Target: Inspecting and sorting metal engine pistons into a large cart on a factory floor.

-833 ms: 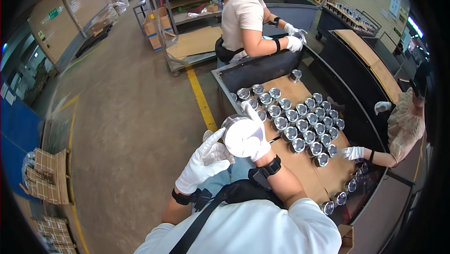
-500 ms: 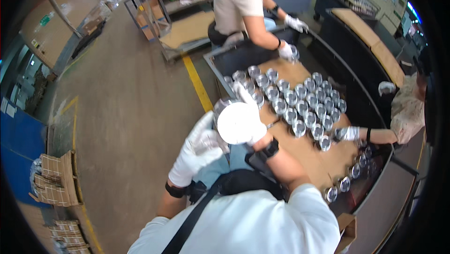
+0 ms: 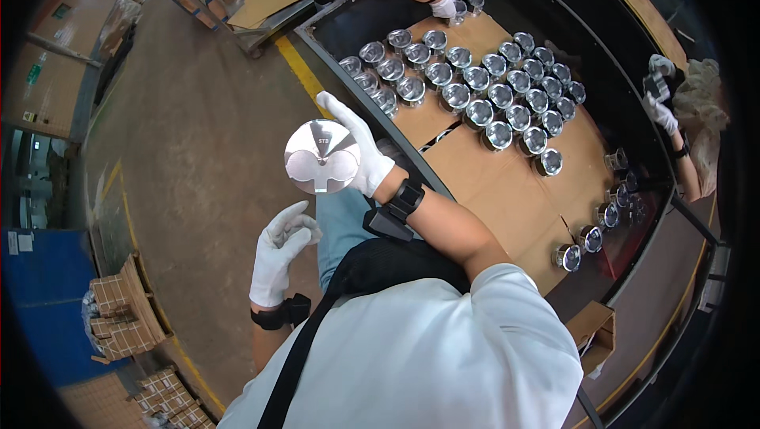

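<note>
My right hand (image 3: 362, 148), in a white glove, grips a shiny metal piston (image 3: 321, 161) in front of my body. Its round crown, with two rounded recesses, faces me, and my thumb stretches up past the rim. The fingers behind the piston are partly hidden. Lower and to the left, my gloved left hand (image 3: 283, 248) is apart from the piston, with loosely bent fingers and nothing in it. Beside my right arm, rows of pistons (image 3: 499, 96) stand on brown cardboard (image 3: 491, 203) in a dark-walled bin.
The bin's metal edge (image 3: 372, 116) runs close by my right hand. Across the bin a co-worker's gloved hand (image 3: 444, 7) touches a piston; at the right, another co-worker's hands (image 3: 661, 104) hold a metal part. Cardboard-wrapped stacks (image 3: 119, 318) stand on the left floor.
My left hand has come away from beside the piston, down and left. The crown has lost its white glare. The right-hand co-worker's hand has left the rows. My view has shifted.
</note>
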Available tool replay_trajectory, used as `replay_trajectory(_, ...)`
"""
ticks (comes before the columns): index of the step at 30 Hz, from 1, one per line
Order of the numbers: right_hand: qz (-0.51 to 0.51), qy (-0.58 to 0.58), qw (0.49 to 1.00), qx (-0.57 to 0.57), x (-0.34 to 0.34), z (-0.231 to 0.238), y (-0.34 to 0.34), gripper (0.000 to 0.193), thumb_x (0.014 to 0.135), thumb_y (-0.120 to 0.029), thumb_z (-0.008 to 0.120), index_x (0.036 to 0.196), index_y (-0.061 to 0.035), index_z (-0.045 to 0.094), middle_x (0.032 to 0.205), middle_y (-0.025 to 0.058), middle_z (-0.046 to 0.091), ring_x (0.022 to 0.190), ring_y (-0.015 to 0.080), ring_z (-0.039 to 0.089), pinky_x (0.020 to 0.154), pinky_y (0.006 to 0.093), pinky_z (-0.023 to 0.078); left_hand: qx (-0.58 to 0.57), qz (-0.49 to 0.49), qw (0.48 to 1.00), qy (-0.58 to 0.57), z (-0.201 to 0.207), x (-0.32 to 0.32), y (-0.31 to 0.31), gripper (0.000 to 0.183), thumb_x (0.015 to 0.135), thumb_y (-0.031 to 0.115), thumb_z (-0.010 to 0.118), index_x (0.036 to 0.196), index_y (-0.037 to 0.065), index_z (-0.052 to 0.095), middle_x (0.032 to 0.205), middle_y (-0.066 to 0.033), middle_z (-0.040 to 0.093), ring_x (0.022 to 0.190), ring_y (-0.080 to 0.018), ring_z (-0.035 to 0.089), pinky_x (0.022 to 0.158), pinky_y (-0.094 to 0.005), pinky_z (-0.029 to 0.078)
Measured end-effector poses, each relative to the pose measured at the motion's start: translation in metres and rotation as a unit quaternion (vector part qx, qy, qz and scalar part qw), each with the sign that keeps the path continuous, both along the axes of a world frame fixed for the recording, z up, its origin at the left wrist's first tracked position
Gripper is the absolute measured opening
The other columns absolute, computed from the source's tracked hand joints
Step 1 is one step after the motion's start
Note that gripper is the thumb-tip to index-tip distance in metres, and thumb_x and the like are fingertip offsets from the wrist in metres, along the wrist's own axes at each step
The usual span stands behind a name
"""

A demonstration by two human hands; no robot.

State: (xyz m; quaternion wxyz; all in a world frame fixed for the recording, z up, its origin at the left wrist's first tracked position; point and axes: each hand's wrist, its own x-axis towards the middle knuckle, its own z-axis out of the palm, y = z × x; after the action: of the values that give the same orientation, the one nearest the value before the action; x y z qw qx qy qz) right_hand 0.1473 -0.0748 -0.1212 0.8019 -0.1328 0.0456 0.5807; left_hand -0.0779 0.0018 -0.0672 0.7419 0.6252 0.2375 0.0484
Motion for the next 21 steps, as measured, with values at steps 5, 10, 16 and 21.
replay_trajectory(5, -0.037, 0.023, 0.999, -0.005, 0.005, -0.001, 0.004, 0.048, 0.091, -0.052, 0.069, 0.126, -0.0204, 0.061, 0.111, 0.0089, 0.066, 0.104, 0.0245, 0.063, 0.095, 0.0451, 0.050, -0.008, -0.018, 1.000, 0.018, -0.003, 0.003, -0.006, 0.046, 0.093, 0.006, 0.063, 0.137, -0.003, 0.055, 0.107, -0.0102, 0.067, 0.098, -0.0182, 0.067, 0.091, -0.0335, 0.054)
replay_trajectory(10, -0.055, -0.071, 0.996, 0.004, 0.028, 0.028, 0.016, 0.065, 0.090, -0.063, 0.061, 0.120, -0.0061, 0.061, 0.116, 0.0129, 0.068, 0.106, 0.0283, 0.065, 0.095, 0.0474, 0.052, -0.073, -0.182, 0.970, 0.142, -0.015, 0.027, -0.025, 0.046, 0.102, 0.028, 0.055, 0.135, -0.006, 0.056, 0.121, -0.0142, 0.068, 0.110, -0.0220, 0.064, 0.103, -0.0349, 0.047)
replay_trajectory(16, -0.005, 0.077, 0.997, 0.008, -0.012, -0.013, 0.020, 0.052, 0.095, -0.054, 0.062, 0.090, -0.0028, 0.070, 0.080, 0.0095, 0.071, 0.074, 0.0246, 0.069, 0.073, 0.0417, 0.058, -0.175, -0.337, 0.918, 0.113, -0.029, 0.035, -0.037, 0.052, 0.103, 0.028, 0.054, 0.143, -0.004, 0.049, 0.143, -0.0105, 0.055, 0.128, -0.0206, 0.053, 0.111, -0.0318, 0.039)
replay_trajectory(21, 0.116, 0.076, 0.987, -0.076, -0.040, -0.028, 0.019, 0.045, 0.093, -0.054, 0.065, 0.128, -0.0266, 0.057, 0.112, 0.0045, 0.067, 0.105, 0.0222, 0.062, 0.089, 0.0464, 0.052, -0.202, -0.343, 0.896, 0.199, -0.032, 0.028, -0.036, 0.055, 0.099, 0.022, 0.063, 0.145, -0.004, 0.047, 0.142, -0.0116, 0.056, 0.127, -0.0161, 0.053, 0.110, -0.0295, 0.041)
